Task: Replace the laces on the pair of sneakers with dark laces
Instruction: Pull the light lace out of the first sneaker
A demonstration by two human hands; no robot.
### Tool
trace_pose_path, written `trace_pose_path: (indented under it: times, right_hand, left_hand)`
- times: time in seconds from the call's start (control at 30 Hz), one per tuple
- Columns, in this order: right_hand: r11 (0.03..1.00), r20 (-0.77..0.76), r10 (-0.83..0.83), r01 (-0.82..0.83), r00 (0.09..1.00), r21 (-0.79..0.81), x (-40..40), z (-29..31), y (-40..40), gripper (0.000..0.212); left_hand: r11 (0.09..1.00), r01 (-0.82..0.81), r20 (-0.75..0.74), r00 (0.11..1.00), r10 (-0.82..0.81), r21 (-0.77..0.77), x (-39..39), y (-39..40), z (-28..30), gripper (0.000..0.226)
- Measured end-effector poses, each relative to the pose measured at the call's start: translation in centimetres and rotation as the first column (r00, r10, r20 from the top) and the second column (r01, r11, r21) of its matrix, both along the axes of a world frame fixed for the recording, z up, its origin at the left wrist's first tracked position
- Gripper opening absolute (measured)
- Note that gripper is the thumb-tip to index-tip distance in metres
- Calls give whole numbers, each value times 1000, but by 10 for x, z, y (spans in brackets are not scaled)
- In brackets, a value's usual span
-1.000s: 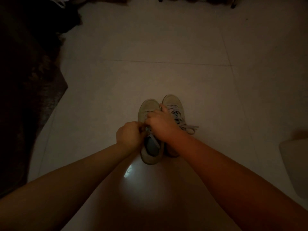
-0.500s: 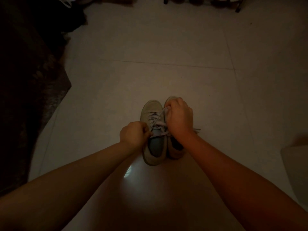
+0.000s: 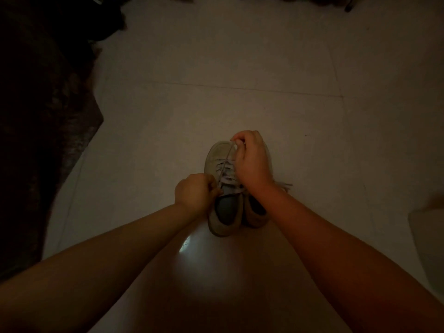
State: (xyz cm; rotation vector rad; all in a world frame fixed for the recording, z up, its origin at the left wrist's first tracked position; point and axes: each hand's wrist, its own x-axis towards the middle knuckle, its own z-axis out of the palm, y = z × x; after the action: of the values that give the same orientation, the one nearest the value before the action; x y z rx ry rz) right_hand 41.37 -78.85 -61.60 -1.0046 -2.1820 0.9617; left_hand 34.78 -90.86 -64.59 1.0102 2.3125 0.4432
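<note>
Two pale sneakers stand side by side on the floor, toes pointing away from me. The left sneaker [image 3: 217,155] has a light lace [image 3: 225,162] through its eyelets. My right hand [image 3: 251,159] pinches one end of that lace above the toe, and the strand runs taut back toward the tongue. My left hand [image 3: 195,192] grips the left side of the same sneaker near the top eyelets, fingers curled. The right sneaker [image 3: 255,218] is mostly hidden under my right wrist; a loose pale lace end [image 3: 284,185] sticks out to its right.
Pale tiled floor [image 3: 216,68] stretches ahead in dim light. A dark rug or fabric [image 3: 43,116] covers the left side. A pale object [image 3: 430,243] sits at the right edge. Dark items and furniture legs [image 3: 348,6] line the far edge.
My right hand has moved forward from the tongue to above the toe, drawing the lace end out longer. My left hand has stayed at the sneaker's side.
</note>
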Motion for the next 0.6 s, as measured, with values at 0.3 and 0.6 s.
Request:
trace_pose_path:
  times: [0.3, 0.6]
  right_hand:
    - [960, 140, 55, -14, 989, -278, -4, 19, 31, 45]
    - [908, 483, 419, -351, 769, -230, 42, 5, 28, 14]
  left_hand:
    - [994, 29, -83, 996, -20, 105, 11, -5, 3, 21]
    - [980, 115, -189, 978, -84, 160, 19, 4, 2, 14]
